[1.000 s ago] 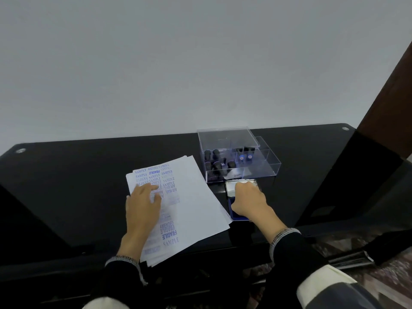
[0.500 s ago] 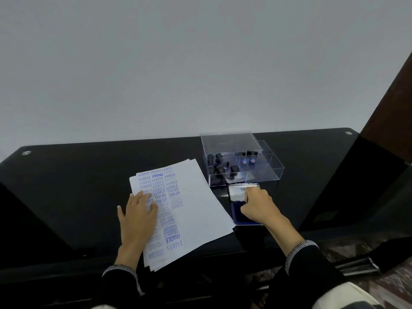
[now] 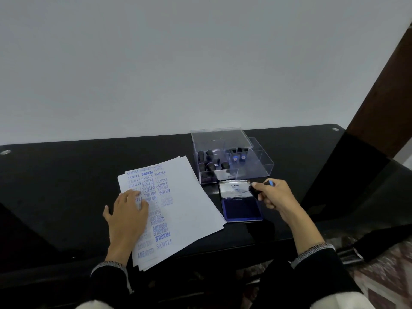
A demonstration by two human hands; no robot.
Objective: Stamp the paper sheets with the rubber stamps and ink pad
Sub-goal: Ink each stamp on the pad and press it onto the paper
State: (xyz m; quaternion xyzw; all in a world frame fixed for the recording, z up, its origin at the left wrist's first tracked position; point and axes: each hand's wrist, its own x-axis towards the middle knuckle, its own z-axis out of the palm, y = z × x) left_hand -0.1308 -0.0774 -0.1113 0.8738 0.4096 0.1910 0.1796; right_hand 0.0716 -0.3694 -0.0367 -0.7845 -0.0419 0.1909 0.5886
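Right hand (image 3: 273, 194) grips a black rubber stamp (image 3: 256, 191) just beside the open blue ink pad (image 3: 242, 210), while the paper sheets (image 3: 178, 210) are pressed flat by the open left hand (image 3: 128, 211); inking seems finished, so an unprinted area must be chosen next.

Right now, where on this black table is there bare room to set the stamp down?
Bare glossy black table lies left of the white stamped paper stack, and again right of the clear plastic stamp box. It is crowded between the stack, the box and the open blue ink pad, where the right hand holds a black stamp.
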